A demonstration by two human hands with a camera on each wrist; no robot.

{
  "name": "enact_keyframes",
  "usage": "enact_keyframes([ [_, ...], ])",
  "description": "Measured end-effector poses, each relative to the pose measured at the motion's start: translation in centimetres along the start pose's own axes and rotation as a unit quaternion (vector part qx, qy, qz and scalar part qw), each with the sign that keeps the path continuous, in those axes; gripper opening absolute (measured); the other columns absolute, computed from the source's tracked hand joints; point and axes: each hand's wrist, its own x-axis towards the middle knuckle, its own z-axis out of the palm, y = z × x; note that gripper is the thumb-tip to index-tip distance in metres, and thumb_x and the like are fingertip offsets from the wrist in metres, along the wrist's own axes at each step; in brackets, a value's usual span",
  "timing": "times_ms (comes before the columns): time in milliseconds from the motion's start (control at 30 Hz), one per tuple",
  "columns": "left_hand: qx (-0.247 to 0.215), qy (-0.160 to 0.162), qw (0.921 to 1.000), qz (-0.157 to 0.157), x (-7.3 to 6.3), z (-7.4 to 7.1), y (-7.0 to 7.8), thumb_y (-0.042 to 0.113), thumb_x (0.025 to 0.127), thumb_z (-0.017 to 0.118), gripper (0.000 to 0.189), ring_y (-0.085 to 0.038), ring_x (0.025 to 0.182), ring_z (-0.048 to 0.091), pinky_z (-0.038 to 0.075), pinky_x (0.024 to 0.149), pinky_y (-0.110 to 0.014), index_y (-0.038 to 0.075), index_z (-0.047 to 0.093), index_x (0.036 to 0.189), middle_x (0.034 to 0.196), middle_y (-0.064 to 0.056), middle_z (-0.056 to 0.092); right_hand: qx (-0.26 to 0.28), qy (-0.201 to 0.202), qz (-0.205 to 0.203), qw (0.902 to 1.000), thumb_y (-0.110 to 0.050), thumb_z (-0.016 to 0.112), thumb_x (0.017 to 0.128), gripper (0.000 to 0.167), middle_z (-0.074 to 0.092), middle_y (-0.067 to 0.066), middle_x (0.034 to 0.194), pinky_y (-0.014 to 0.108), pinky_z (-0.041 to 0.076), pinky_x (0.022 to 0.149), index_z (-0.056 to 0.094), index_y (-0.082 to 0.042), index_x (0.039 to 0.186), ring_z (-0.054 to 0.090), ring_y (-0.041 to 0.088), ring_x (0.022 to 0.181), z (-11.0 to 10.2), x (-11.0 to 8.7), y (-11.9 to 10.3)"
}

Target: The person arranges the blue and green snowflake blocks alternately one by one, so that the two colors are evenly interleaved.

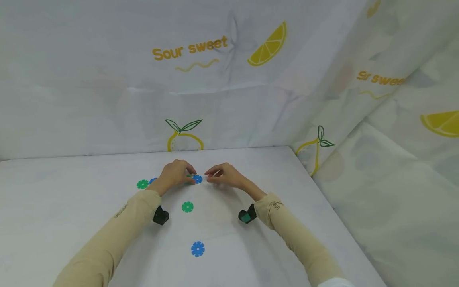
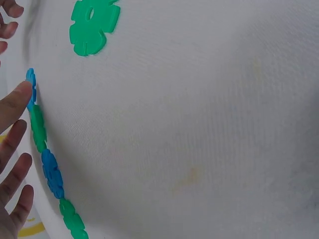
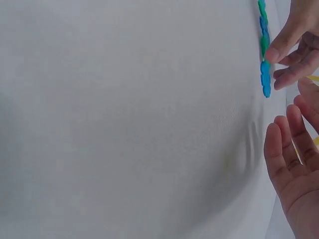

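A row of linked blue and green snowflake discs lies toward the far side of the table, a green disc (image 1: 142, 184) at its left end and a blue disc (image 1: 197, 179) at its right end. My left hand (image 1: 174, 173) is at that right end, its thumb touching the near side of the blue disc and the other fingers spread behind the row. Part of the row is hidden behind this hand in the head view. Just to the right, my right hand (image 1: 226, 175) hovers with fingers loosely bent and nothing in them, apart from the end disc.
Nearer to me lie a loose green disc (image 1: 187, 207) and a loose blue disc (image 1: 197, 248). Dark wrist cameras hang under both sleeves. A white cloth covers the table (image 1: 287, 199), and a lemon-print curtain (image 1: 229, 107) rises behind it and on the right.
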Motion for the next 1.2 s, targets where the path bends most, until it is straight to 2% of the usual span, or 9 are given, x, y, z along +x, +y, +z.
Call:
enact_keyframes([
  [133, 0.001, -0.002, 1.0000, -0.001, 0.1, 0.3, -0.1, 0.026, 0.079, 0.079, 0.030, -0.028, 0.111, 0.058, 0.046, 0.093, -0.047, 0.012, 0.075, 0.104, 0.110, -0.006, 0.070, 0.047, -0.009, 0.004, 0.9988, -0.013, 0.064, 0.093, 0.029, 0.068, 0.012, 0.110, 0.022, 0.051, 0.078, 0.066, 0.002, 0.117, 0.062, 0.021, 0.091, 0.3, -1.4, -0.4],
  [333, 0.008, 0.001, 0.9999, -0.010, 0.2, 0.5, -0.1, 0.025, 0.078, 0.080, 0.029, -0.029, 0.112, 0.058, 0.045, 0.094, -0.047, 0.011, 0.075, 0.103, 0.110, -0.007, 0.069, 0.094, -0.031, -0.004, 0.9951, -0.010, 0.063, 0.093, 0.027, 0.067, 0.014, 0.113, 0.022, 0.052, 0.072, 0.066, 0.002, 0.116, 0.061, 0.018, 0.086, 1.4, -3.3, -0.7],
  [567, 0.008, -0.001, 0.9999, -0.010, 0.2, 0.5, -0.1, 0.025, 0.078, 0.081, 0.028, -0.030, 0.111, 0.059, 0.045, 0.094, -0.048, 0.010, 0.075, 0.101, 0.108, -0.007, 0.070, 0.091, -0.046, -0.053, 0.9934, -0.006, 0.068, 0.088, 0.024, 0.069, 0.014, 0.106, 0.023, 0.053, 0.076, 0.068, 0.003, 0.110, 0.062, 0.010, 0.081, 3.5, -4.6, -1.2],
  [733, 0.006, 0.011, 0.9999, 0.000, 0.2, 0.4, 0.0, 0.023, 0.076, 0.081, 0.028, -0.030, 0.111, 0.059, 0.045, 0.093, -0.048, 0.010, 0.075, 0.100, 0.107, -0.007, 0.070, 0.061, -0.066, -0.096, 0.9913, -0.006, 0.072, 0.084, 0.024, 0.070, 0.010, 0.104, 0.021, 0.052, 0.078, 0.070, 0.001, 0.108, 0.060, 0.005, 0.081, 4.4, -4.0, -1.5],
  [867, 0.007, 0.016, 0.9997, 0.016, 0.5, 0.5, 0.2, 0.024, 0.076, 0.081, 0.027, -0.030, 0.111, 0.059, 0.045, 0.093, -0.047, 0.010, 0.075, 0.100, 0.108, -0.007, 0.070, 0.015, -0.086, -0.128, 0.9880, -0.006, 0.074, 0.082, 0.024, 0.070, 0.007, 0.100, 0.018, 0.050, 0.073, 0.071, -0.001, 0.106, 0.057, 0.003, 0.078, 4.6, -3.0, -1.6],
  [1000, 0.013, 0.021, 0.9995, 0.022, 0.6, 0.6, 0.3, 0.024, 0.076, 0.082, 0.027, -0.030, 0.110, 0.059, 0.045, 0.092, -0.047, 0.011, 0.076, 0.099, 0.107, -0.006, 0.070, -0.018, -0.103, -0.167, 0.9805, -0.006, 0.074, 0.083, 0.026, 0.069, 0.008, 0.095, 0.016, 0.048, 0.068, 0.070, 0.000, 0.107, 0.054, 0.003, 0.073, 4.6, -1.9, -1.9],
  [1200, 0.013, 0.027, 0.9992, 0.027, 0.5, 0.7, 0.1, 0.024, 0.076, 0.082, 0.027, -0.031, 0.110, 0.059, 0.045, 0.092, -0.049, 0.011, 0.076, 0.098, 0.107, -0.007, 0.070, -0.035, -0.144, -0.175, 0.9733, -0.008, 0.075, 0.082, 0.035, 0.067, 0.007, 0.096, 0.014, 0.040, 0.061, 0.067, 0.000, 0.115, 0.045, 0.003, 0.065, 4.9, -0.6, -2.4],
])
